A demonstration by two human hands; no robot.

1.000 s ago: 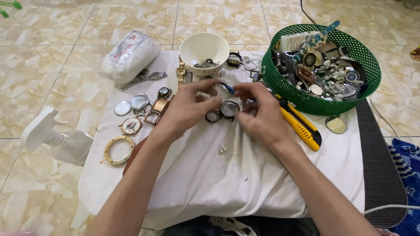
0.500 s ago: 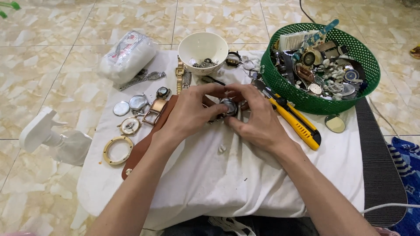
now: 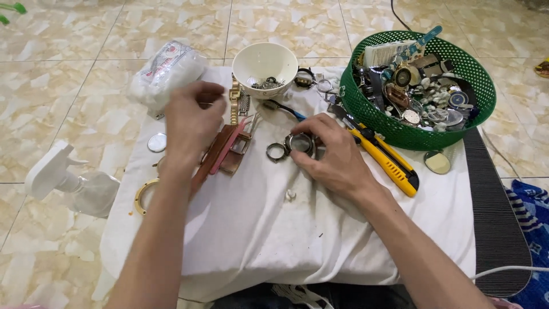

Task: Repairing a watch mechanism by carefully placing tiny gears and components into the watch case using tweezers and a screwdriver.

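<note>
Your right hand (image 3: 331, 154) rests on the white cloth (image 3: 274, 229), thumb and fingers clamped on a round watch case (image 3: 299, 143). The case sits mid-cloth, below the white bowl (image 3: 265, 63). A loose metal ring (image 3: 275, 152) lies just left of the case, touching or nearly touching it; you cannot tell which.

Your left hand (image 3: 191, 123) hovers over the cloth's left part, fingers curled loosely together. Whether they hold anything cannot be told. Beside it lie brown straps (image 3: 220, 154) with pink tweezers (image 3: 229, 146) across them.

A yellow knife (image 3: 386, 160) lies just right of your right hand. The green basket (image 3: 423, 86), full of watch parts, stands at the cloth's right corner. A gold ring (image 3: 143, 194) lies near the left edge; a white fan (image 3: 57, 177) is on the floor tiles.
</note>
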